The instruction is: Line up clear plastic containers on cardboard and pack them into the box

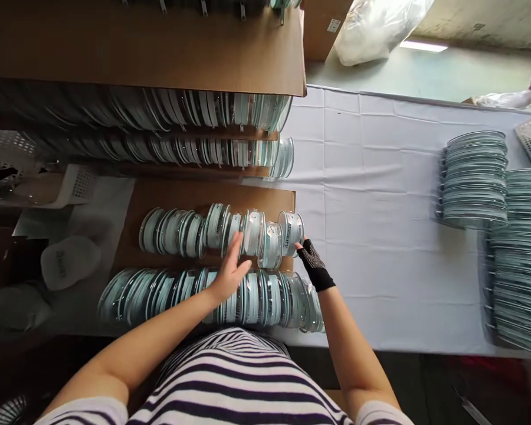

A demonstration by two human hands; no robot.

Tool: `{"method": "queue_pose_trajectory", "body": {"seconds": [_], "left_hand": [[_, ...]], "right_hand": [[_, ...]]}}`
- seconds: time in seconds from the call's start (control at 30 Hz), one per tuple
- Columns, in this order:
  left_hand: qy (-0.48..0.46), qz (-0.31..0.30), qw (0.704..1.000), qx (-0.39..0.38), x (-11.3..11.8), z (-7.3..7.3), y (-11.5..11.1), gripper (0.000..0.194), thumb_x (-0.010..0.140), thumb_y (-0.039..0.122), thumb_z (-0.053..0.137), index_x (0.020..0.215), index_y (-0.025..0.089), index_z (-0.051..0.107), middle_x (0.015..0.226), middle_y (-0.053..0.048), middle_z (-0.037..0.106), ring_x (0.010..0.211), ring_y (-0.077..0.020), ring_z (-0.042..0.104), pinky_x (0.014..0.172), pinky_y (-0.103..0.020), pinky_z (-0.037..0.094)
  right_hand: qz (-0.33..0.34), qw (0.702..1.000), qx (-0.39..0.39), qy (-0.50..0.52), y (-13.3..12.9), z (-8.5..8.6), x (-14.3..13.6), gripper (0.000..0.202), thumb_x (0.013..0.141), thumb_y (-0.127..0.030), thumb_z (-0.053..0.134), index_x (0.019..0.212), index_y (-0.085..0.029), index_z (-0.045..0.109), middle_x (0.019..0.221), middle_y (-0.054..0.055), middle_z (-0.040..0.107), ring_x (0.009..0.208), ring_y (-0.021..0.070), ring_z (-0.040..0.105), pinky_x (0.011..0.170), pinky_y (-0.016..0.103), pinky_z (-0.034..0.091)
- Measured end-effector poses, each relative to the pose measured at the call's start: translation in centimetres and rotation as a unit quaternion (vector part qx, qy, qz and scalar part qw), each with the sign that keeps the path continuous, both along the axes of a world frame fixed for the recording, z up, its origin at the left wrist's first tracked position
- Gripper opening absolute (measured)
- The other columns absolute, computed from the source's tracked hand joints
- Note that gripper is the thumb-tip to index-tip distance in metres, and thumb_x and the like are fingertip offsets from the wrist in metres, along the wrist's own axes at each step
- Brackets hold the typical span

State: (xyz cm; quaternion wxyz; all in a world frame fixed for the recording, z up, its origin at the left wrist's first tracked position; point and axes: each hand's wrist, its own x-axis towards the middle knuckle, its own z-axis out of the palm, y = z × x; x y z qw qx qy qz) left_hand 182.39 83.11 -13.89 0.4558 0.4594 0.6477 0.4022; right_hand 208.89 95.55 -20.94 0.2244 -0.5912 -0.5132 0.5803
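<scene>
The left hand (233, 273) is open and bare, its thumb spread away from the straightened fingers. It is at the middle of a short row of clear round cases (172, 231), fingertips over their near side; whether it touches them cannot be told. It grasps nothing that shows.

The right hand (310, 257) wears a black glove (321, 277) that leaves the fingertips uncovered. Its fingers are partly bent, and the tips touch the lower right edge of the end case (291, 231), which stands on its rim with printing on its side. Whether the hand grips that case or only presses on it cannot be told.

The short row is uneven, some cases set nearer the body than others, and it stands on a brown cardboard sheet (265, 198). Just beside it, nearer the striped shirt (243, 383), runs a longer, closely packed row (172, 295). Beyond the sheet, two more rows lie partly under a large cardboard piece (159, 53).

A creased white cloth (371, 236) covers the table to the right. Well apart from the hands, at its right end, are two stacks of similar round items (475, 177). Past the far edge sits a white plastic bag (376, 29).
</scene>
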Motion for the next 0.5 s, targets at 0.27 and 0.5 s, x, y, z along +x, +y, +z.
{"method": "queue_pose_trajectory", "body": {"seconds": [0.27,0.5], "left_hand": [[0.219,0.361,0.894,-0.149,-20.2,-0.5,-14.8,0.067,0.084,0.044,0.062,0.145,0.02,0.046,0.157,-0.012,0.042,0.148,-0.0293,0.035,0.125,-0.046,0.025],[0.029,0.424,0.863,-0.272,-23.8,-3.5,-22.1,0.049,0.078,0.05,0.068,0.115,0.017,0.065,0.125,-0.012,0.07,0.13,-0.0321,0.058,0.114,-0.048,0.044]], "right_hand": [[0.026,0.992,-0.111,-0.054,-9.7,-0.8,12.9,0.111,0.062,-0.072,0.074,0.155,-0.024,0.034,0.164,0.017,0.027,0.152,0.0331,0.026,0.123,0.052,0.024],[0.0,0.992,-0.128,-0.006,-14.0,-0.7,11.3,0.094,0.068,-0.072,0.069,0.146,-0.024,0.049,0.156,0.013,0.044,0.148,0.0326,0.036,0.121,0.049,0.033]]}}
